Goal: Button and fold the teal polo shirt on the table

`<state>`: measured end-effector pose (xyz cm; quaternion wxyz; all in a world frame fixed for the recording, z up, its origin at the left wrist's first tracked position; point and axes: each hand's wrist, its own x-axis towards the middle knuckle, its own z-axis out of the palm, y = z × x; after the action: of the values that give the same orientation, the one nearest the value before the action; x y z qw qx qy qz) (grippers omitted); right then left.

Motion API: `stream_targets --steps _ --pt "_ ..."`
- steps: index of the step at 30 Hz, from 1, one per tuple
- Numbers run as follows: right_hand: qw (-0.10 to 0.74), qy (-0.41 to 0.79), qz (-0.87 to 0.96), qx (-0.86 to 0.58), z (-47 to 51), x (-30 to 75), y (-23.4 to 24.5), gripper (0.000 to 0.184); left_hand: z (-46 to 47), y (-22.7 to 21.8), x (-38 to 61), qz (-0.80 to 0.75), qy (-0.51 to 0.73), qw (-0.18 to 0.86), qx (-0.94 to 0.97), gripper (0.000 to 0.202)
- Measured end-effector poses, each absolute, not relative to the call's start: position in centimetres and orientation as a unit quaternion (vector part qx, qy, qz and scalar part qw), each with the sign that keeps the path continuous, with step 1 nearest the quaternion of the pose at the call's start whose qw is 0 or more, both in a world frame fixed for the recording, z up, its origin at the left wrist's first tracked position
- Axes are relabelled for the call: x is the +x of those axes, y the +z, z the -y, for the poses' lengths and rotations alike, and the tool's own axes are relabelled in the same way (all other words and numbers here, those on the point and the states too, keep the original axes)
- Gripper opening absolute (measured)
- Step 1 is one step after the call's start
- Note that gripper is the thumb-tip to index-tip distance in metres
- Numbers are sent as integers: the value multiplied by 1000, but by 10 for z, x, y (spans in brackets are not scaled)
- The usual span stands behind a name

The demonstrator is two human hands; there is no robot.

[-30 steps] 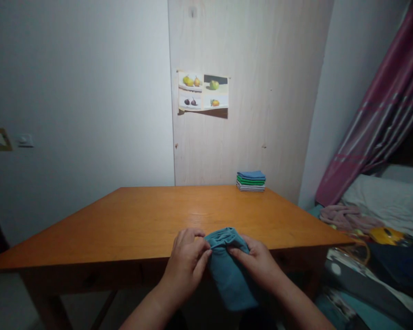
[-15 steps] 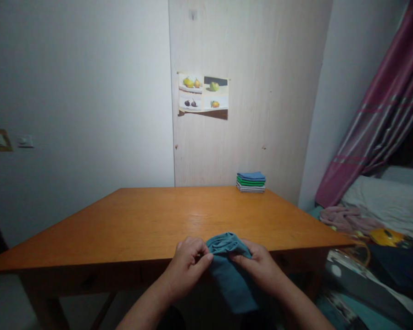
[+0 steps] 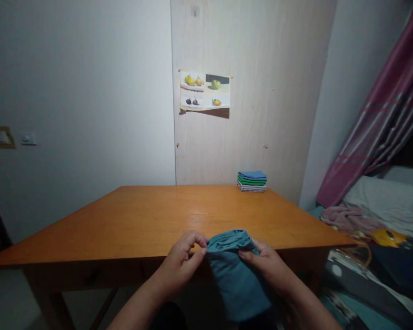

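Teal cloth [image 3: 242,288] hangs by the near edge of the table [image 3: 151,215]. The left hand [image 3: 185,254] pinches its left corner; the right hand [image 3: 269,265] grips its right side, presumably keeping the layers together.

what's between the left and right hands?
Teal cloth, folds bunched at its upper end, between left hand and right hand; shows in head view.

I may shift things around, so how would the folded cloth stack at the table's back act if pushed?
The folded cloth stack will probably slide, not roll: it lies flat. Its blue, green and pale layers look separate, so might slip apart. Soft folded edges suggest some give.
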<state>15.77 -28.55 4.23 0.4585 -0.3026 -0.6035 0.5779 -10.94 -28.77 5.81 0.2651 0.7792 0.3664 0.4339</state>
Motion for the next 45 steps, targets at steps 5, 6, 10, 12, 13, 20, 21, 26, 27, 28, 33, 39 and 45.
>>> stream_targets --steps 5,6,10,12,13,20,21,26,27,28,33,39,45 --pt "464 623 552 -302 288 161 44 45 287 56 -112 -360 457 270 767 11" --pt "463 625 550 -304 288 162 44 45 287 57 -112 -347 452 266 777 11" --pt "464 622 554 -303 287 162 46 47 291 66 -108 -311 445 236 806 6" --pt "458 628 554 -298 287 162 47 48 292 69 -107 -307 437 213 818 6" --pt "453 634 553 -294 287 162 47 48 293 70 -106 -309 430 201 824 6" --pt "453 661 539 -260 284 163 40 46 302 82 -104 -330 397 238 823 15" --pt "452 661 541 -256 283 164 40 45 303 85 -104 -327 398 265 815 16" --pt "436 662 560 -241 282 165 41 43 304 89 -107 -323 372 429 757 23" --pt "433 659 566 -241 282 166 42 43 301 87 -109 -324 359 460 745 25" --pt "431 654 572 -243 282 166 42 44 298 84 -112 -324 347 489 732 28" --pt "404 603 635 -264 281 162 41 39 277 64 -122 -333 286 567 697 37" --pt "403 474 705 -340 281 151 50 36 280 68 -105 -392 361 417 736 61" --pt "372 289 757 -453 289 140 63 25 282 69 -75 -372 390 312 783 96"
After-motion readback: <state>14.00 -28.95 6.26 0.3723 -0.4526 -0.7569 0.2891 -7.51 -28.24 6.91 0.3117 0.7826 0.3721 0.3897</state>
